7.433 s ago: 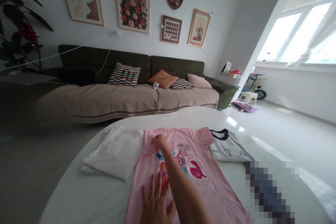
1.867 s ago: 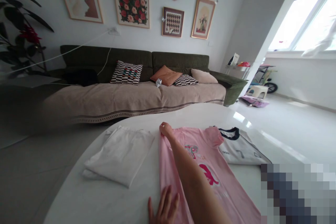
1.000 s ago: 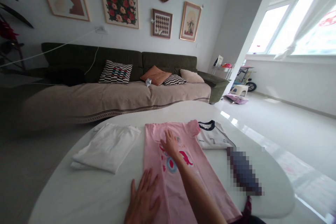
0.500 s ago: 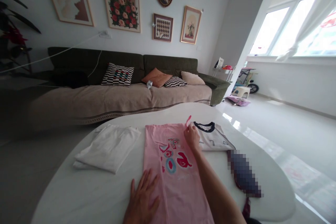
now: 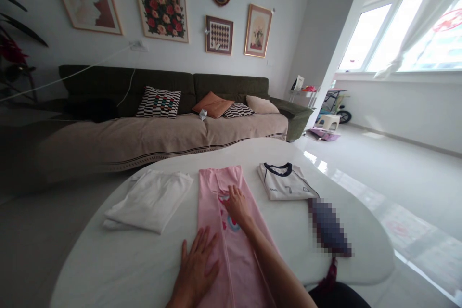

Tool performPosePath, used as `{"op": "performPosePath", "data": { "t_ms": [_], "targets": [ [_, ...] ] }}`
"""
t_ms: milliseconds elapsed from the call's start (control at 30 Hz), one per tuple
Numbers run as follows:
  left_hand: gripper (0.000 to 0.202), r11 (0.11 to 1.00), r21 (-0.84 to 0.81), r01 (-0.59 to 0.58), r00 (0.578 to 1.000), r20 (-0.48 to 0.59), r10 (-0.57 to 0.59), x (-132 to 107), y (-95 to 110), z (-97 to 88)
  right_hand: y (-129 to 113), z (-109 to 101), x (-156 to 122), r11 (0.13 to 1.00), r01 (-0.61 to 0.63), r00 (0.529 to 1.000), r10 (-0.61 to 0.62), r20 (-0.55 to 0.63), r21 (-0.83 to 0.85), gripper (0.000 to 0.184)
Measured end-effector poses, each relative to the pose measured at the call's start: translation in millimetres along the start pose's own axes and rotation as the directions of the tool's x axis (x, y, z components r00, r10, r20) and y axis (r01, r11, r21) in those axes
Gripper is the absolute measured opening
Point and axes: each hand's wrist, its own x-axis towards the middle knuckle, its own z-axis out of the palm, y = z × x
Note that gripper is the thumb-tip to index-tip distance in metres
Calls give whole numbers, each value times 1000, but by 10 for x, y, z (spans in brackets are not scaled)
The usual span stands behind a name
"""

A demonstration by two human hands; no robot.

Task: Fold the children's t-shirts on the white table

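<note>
A pink shirt (image 5: 211, 245) with a red and blue print lies lengthwise on the white table, its right side folded inward over part of the print. My left hand (image 5: 197, 262) rests flat on its lower left edge, fingers spread. Higher up, near the middle, my right hand (image 5: 237, 207) touches the cloth beside the print with its fingers somewhat apart. Its palm and the cloth beneath are hidden. A folded white garment (image 5: 149, 202) lies to the left. To the right is a folded white shirt (image 5: 288, 185) with a dark collar and figures.
The white table (image 5: 86, 260) has a rounded edge. A pixelated dark item (image 5: 330, 228) lies near its right side. Behind stands a green sofa (image 5: 231, 84) with a beige cover and several cushions. A small white stool (image 5: 329, 121) is on the floor beyond.
My right hand has moved left and slightly down, bringing the pink shirt's right side over toward the middle. My left hand has stayed almost in place. The view has shifted slightly.
</note>
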Motion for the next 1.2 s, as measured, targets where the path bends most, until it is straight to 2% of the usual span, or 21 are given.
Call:
{"op": "performPosePath", "data": {
  "t_ms": [100,200,300,367,533,633,767,833,900,967,1067,1133,1200],
  "targets": [
    [54,1000,9,-5,1000,-29,5,-9,19,-1,311,-242,-519,1000,-29,999,29,41,-10,32],
    [53,1000,16,-11,997,-70,12,-21,45,-6,575,-397,-1132,998,-63,993,66,95,-32,19],
    [52,1000,28,-2,996,-85,5,-34,72,-17,644,-426,-1583,993,-100,986,107,130,-62,10],
    [50,999,33,-5,997,-83,8,-42,82,-25,602,-398,-1730,989,-119,983,129,128,-85,10],
    [50,997,41,-61,995,-73,64,-75,67,-37,432,-355,-1791,993,-90,989,99,107,-81,20],
    [55,996,27,-83,996,-35,84,-143,71,-67,358,-399,-1815,1000,10,991,-7,134,-26,17],
    [60,994,3,-109,994,27,108,-296,108,-134,331,-492,-1770,981,172,967,-186,173,92,18],
    [61,991,-7,-132,990,45,132,-376,116,-150,344,-485,-1687,968,206,971,-221,93,144,23],
    [62,988,-11,-152,987,43,152,-443,107,-138,360,-400,-1613,968,211,977,-214,5,136,35],
    [62,984,-15,-177,984,20,177,-482,79,-102,369,-243,-1594,979,181,983,-183,8,88,52],
    [55,985,-36,-168,985,-57,165,-429,17,-43,359,-2,-1647,989,131,984,-138,111,67,64],
    [46,994,-44,-100,985,-147,92,-280,-20,-34,332,72,-1646,990,118,985,-126,115,73,62],
    [44,999,-44,-32,969,-247,20,-35,-46,-58,282,58,-1543,989,117,991,-122,54,93,53]
  ]
}}
